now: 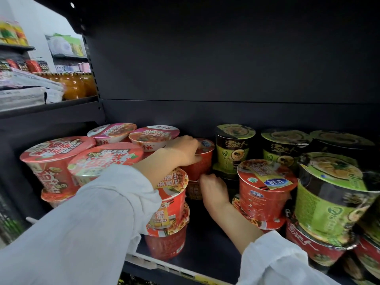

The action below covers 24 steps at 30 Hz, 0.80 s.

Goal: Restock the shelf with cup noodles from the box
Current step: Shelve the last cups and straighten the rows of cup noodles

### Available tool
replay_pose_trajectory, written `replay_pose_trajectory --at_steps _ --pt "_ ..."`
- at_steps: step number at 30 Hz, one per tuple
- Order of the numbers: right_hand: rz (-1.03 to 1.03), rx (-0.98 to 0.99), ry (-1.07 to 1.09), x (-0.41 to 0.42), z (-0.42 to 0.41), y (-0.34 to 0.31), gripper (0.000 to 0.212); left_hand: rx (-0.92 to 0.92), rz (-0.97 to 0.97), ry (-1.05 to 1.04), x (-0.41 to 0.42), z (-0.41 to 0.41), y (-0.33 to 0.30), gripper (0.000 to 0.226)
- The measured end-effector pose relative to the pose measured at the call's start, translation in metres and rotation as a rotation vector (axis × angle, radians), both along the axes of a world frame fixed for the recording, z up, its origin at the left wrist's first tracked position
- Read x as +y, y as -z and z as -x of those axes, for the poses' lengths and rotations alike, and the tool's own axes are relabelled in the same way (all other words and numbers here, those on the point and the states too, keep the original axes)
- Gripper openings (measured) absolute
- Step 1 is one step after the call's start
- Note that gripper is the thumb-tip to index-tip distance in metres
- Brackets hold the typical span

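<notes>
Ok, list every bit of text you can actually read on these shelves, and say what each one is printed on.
"汤达人": wall of the green-and-black cup.
"板面": lid of the centre red cup.
"统一", in a blue oval: wall of the right red cup.
Print on the pink bowls, the large red cups and the side-shelf goods: too blurred to read.

Shop: dark shelves (205, 239) of cup noodles (265, 188)
</notes>
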State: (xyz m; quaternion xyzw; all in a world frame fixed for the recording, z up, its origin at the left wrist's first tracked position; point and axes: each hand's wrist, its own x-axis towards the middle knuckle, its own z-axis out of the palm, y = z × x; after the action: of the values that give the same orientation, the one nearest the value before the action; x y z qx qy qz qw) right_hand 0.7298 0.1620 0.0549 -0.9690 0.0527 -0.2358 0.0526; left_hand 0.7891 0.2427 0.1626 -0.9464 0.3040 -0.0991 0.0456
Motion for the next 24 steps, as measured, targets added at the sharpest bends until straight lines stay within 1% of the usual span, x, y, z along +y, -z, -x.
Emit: replay_pose_trajectory --at_steps 2,3,4,5,6,9,10,11,12,14,16,18,22,24 --pt "-0.001 0.061 0.01 0.0 0.005 -0.005 0.006 -0.033 -0.01 -0.02 -0.004 0.001 -0.002 0.049" --pt "0.01 0.099 0.029 -0.002 0.004 -0.005 0.018 -0.046 -0.035 -0.019 -0.007 0.001 -0.003 0.047" --pt "0.02 0.117 -0.004 -0.005 0.003 -0.001 0.027 -0.041 -0.062 -0.013 -0.008 0.0 -0.003 0.042" --pt "-0.004 0.174 -0.025 -0.007 0.003 -0.001 0.03 -0.014 -0.076 -0.007 -0.008 -0.001 -0.004 0.037" --pt "-0.001 0.203 -0.028 -0.009 0.003 -0.001 0.03 0.032 -0.068 0.0 -0.006 -0.002 -0.004 0.037" --pt "0.001 0.259 -0.037 -0.015 -0.001 0.001 0.029 0.187 0.005 0.034 0.003 -0.004 -0.005 0.058" --pt "0.007 0.263 -0.04 -0.016 0.0 -0.001 0.031 0.213 0.007 0.05 0.004 -0.003 -0.005 0.062" --pt "0.008 0.261 -0.045 -0.018 0.0 -0.002 0.032 0.223 0.004 0.058 0.004 -0.003 -0.005 0.061" --pt "0.017 0.264 -0.045 -0.018 0.001 -0.004 0.033 0.215 0.012 0.058 0.003 -0.004 -0.004 0.056" --pt "0.019 0.286 -0.043 -0.017 0.003 -0.008 0.034 0.175 0.094 0.038 -0.001 -0.003 -0.002 0.042" --pt "-0.004 0.306 -0.048 -0.017 0.002 -0.009 0.034 0.137 0.169 0.029 -0.005 -0.002 0.002 0.036" --pt "-0.034 0.335 -0.059 -0.015 0.006 -0.012 0.038 0.128 0.185 0.041 -0.006 -0.002 0.006 0.031" --pt "-0.094 0.359 -0.089 -0.015 0.012 -0.019 0.042 0.198 0.197 0.048 0.007 -0.007 0.0 0.024" --pt "-0.128 0.355 -0.102 -0.015 0.013 -0.021 0.042 0.191 0.189 0.045 0.01 -0.009 -0.004 0.022"
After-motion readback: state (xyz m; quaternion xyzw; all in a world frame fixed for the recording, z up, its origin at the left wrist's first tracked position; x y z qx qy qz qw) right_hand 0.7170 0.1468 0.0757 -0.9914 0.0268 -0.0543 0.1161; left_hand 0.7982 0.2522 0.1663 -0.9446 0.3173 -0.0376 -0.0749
